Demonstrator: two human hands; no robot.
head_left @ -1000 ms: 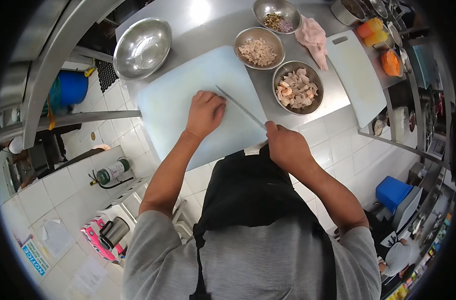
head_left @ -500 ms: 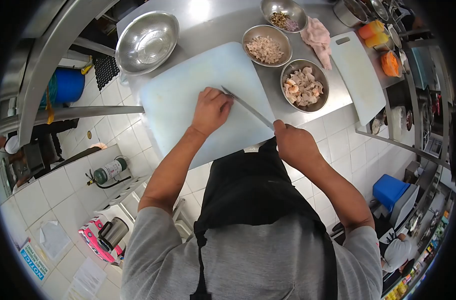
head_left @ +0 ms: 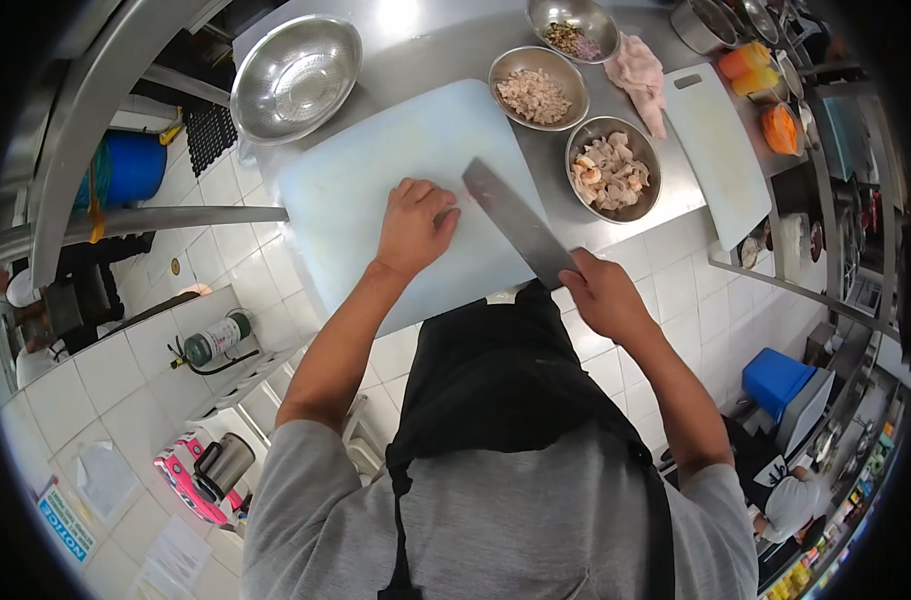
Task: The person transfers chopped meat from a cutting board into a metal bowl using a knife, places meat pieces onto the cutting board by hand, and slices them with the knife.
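Observation:
My right hand (head_left: 607, 292) is closed around the handle of a broad-bladed kitchen knife (head_left: 515, 222). The blade slants up and left over the white cutting board (head_left: 345, 210), its wide face turned up to me, with small pale bits stuck near the tip. To the left of the blade, my left hand (head_left: 415, 225) rests at the board with fingers loosely curled and the thumb apart from them. I see nothing in that hand, though its underside is hidden. A few tiny pinkish scraps lie on the board between the hand and the knife.
A bowl of chopped pale meat (head_left: 535, 97), a bowl of larger meat pieces (head_left: 615, 170) and a bowl of chopped seasonings (head_left: 575, 38) stand right of the board. A perforated metal bowl (head_left: 295, 80) sits at upper left. A pink cloth-like piece (head_left: 637, 80) lies near a second board (head_left: 715, 150).
The knife has turned from edge-on to showing its broad face, and its tip has shifted slightly right, away from my left hand. My left thumb has parted from the fingers.

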